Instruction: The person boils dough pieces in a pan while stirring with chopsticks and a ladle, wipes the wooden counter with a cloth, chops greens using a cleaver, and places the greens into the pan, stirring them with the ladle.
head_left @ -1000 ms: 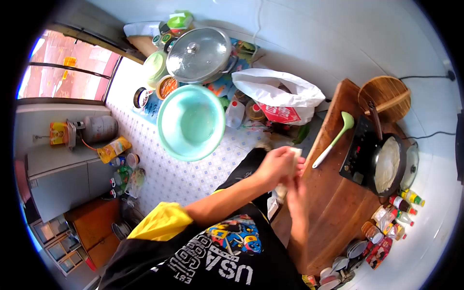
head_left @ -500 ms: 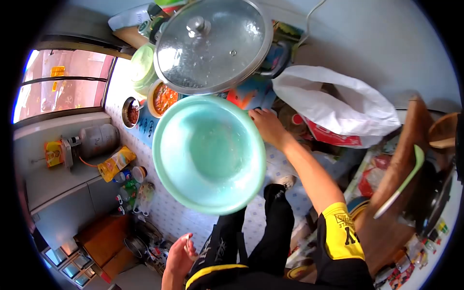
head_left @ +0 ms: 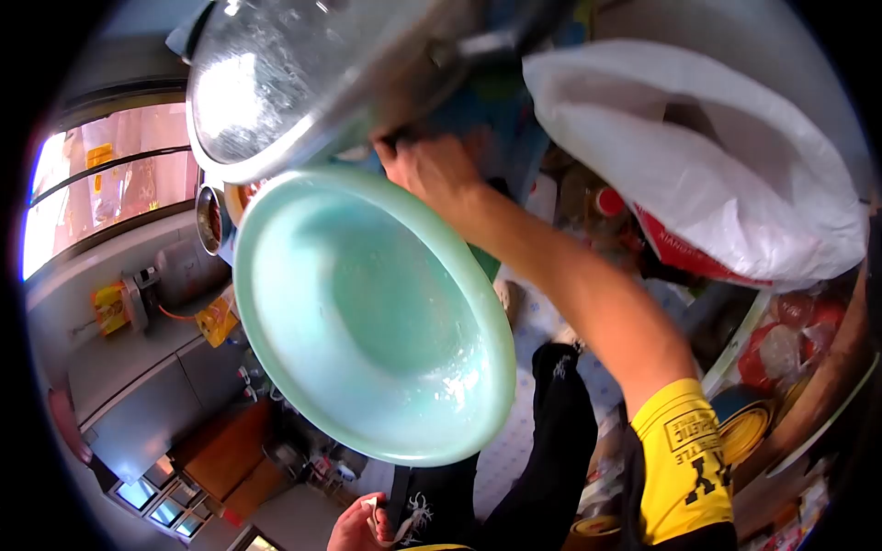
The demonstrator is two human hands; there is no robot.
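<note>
A pale green plastic basin (head_left: 386, 285) fills the middle of the view, tilted toward me, with wet-looking shine inside. My right hand (head_left: 432, 174) reaches past its upper right rim, under the edge of a large glass-lidded pan (head_left: 276, 83). Its fingers are bent but smeared by motion, so what they touch is unclear. Low in the view, my left hand (head_left: 354, 527) is closed with a small white thing (head_left: 375, 516) between the fingers; I cannot make out its kind.
A white bag (head_left: 698, 165) with red print stands at the right. By the window are a bowl (head_left: 211, 220) of dark food and a second bowl, mostly hidden. A counter (head_left: 138, 358) runs along the left. Red bags (head_left: 781, 344) lie at lower right.
My right hand has moved left along the basin's far edge. The view has shifted closer, so the basin, pan and white bag look larger. The basin appears more tilted; my left hand stays low.
</note>
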